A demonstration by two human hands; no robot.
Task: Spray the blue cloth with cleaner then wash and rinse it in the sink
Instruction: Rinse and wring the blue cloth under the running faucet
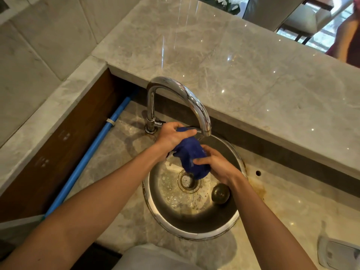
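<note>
Spraying looks done, we're at the wash/rinse bit: left hand (171, 136) and right hand (215, 164) both grip the bunched blue cloth (190, 158) under the faucet (187, 98), over the sink (194, 228). Can't tell if water's running.

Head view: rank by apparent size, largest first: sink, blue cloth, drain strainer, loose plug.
1. sink
2. blue cloth, bunched, partly hidden by both hands
3. drain strainer, partly covered by the cloth
4. loose plug; close to the strainer, order unsure

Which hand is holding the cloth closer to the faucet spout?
The left hand, gripping the blue cloth's top beside the spout; the right hand holds its lower end.
</note>
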